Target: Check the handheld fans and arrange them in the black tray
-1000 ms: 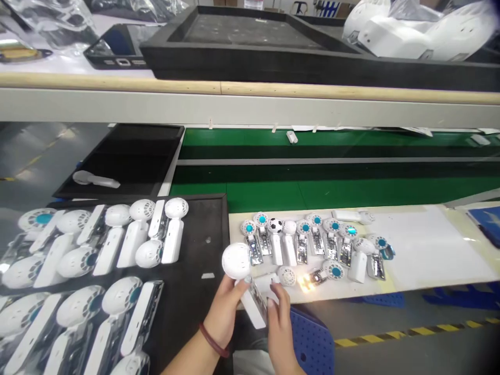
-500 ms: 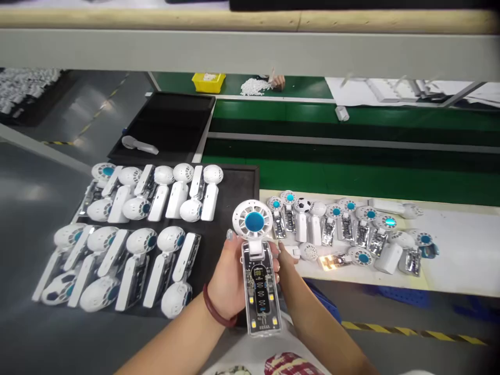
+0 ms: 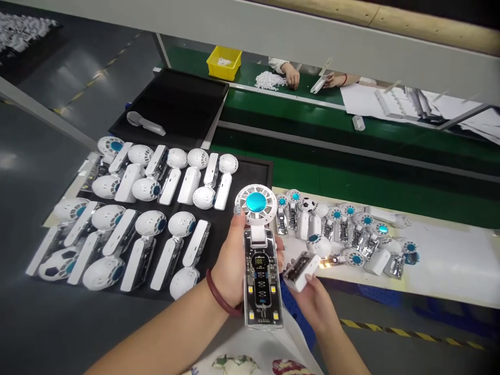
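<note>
My left hand point(image 3: 230, 260) grips a small handheld fan point(image 3: 260, 260) upright: white round head with a teal hub, clear body showing a lit display and small yellow lights. My right hand point(image 3: 312, 297) holds a second small fan point(image 3: 302, 268) lying sideways just right of the first, its round head pointing toward the white mat. A row of similar fans point(image 3: 344, 234) lies on that white mat point(image 3: 449, 265) beyond my right hand. Several more fans point(image 3: 156, 208) fill the black tray point(image 3: 255, 174) to the left.
A green conveyor belt point(image 3: 351, 177) runs behind the mat. Behind the filled tray sits another black tray point(image 3: 183, 104) with one fan. Across the belt, another person's hands point(image 3: 292, 78) work beside white parts and a yellow bin point(image 3: 223, 61). A blue stool point(image 3: 297, 323) stands below.
The view tipped down and left. I turned the fan upright to show its lit clear face, then my right hand left it and took a second fan from the mat.
</note>
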`<state>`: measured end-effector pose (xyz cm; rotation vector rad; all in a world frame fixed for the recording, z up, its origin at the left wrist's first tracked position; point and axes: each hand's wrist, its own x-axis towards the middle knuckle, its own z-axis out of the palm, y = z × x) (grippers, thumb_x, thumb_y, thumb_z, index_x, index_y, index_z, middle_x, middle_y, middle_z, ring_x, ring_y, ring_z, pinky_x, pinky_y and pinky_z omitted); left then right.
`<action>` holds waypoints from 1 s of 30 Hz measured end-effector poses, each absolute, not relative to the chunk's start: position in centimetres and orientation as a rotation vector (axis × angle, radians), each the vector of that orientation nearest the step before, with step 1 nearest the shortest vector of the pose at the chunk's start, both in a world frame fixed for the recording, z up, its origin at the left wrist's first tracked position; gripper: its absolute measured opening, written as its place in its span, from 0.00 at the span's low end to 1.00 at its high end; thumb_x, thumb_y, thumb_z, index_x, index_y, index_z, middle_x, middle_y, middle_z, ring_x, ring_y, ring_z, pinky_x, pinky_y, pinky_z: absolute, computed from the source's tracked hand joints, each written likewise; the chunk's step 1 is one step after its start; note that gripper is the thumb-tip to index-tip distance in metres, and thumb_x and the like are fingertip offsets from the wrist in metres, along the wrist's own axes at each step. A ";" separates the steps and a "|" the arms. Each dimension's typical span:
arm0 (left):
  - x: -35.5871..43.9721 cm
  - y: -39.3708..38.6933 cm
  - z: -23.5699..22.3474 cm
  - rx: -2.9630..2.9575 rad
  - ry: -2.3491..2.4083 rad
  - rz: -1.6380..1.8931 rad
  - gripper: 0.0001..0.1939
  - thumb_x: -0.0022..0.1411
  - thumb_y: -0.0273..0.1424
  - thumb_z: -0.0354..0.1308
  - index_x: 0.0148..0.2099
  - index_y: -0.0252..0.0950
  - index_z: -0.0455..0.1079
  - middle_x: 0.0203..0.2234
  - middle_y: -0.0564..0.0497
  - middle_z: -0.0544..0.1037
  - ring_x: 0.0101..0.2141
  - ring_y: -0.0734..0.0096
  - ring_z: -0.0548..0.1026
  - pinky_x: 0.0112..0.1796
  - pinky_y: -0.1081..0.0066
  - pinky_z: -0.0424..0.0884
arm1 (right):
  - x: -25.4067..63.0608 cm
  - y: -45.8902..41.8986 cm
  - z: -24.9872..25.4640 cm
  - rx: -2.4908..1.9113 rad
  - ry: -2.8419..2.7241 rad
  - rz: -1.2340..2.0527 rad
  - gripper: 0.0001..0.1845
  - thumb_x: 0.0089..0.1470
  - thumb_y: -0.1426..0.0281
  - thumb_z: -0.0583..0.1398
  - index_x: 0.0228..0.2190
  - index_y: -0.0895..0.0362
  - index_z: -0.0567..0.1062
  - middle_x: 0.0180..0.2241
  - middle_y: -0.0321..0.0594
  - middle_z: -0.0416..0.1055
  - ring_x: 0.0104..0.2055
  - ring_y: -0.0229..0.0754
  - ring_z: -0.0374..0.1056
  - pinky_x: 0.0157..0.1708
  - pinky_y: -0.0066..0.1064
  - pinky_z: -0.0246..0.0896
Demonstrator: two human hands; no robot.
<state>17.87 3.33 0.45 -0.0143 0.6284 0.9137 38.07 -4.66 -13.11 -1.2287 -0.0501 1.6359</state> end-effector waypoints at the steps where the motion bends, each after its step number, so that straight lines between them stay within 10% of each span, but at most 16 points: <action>1: 17.8 3.4 0.5 -0.012 0.625 0.907 0.27 0.55 0.53 0.42 0.28 0.33 0.67 0.21 0.48 0.73 0.19 0.70 0.70 0.20 0.73 0.64 | 38.0 -5.1 -11.7 -1.176 0.006 1.689 0.22 0.40 0.68 0.63 0.41 0.54 0.70 0.43 0.42 0.70 0.48 0.49 0.63 0.51 0.48 0.53; 8: 16.1 2.8 -0.3 0.080 0.748 0.895 0.09 0.55 0.35 0.54 0.36 0.35 0.64 0.25 0.51 0.72 0.25 0.70 0.72 0.26 0.72 0.69 | 34.2 -3.0 -4.9 -0.944 -0.066 1.838 0.22 0.41 0.50 0.61 0.38 0.46 0.71 0.29 0.31 0.69 0.28 0.36 0.64 0.40 0.41 0.63; 18: 11.7 0.3 -2.9 0.062 0.986 0.820 0.16 0.58 0.35 0.50 0.49 0.40 0.62 0.47 0.47 0.70 0.41 0.57 0.71 0.41 0.55 0.70 | 31.5 -1.0 1.2 -1.136 -0.506 2.038 0.23 0.47 0.58 0.60 0.43 0.58 0.70 0.36 0.45 0.72 0.37 0.44 0.68 0.38 0.36 0.61; 30: 12.8 -1.0 -2.8 -0.055 0.768 0.803 0.23 0.55 0.48 0.50 0.39 0.32 0.70 0.23 0.50 0.72 0.21 0.71 0.67 0.24 0.70 0.64 | 28.7 0.3 1.0 -1.505 -0.637 1.799 0.34 0.42 0.41 0.52 0.35 0.58 0.69 0.22 0.38 0.69 0.23 0.39 0.65 0.21 0.28 0.57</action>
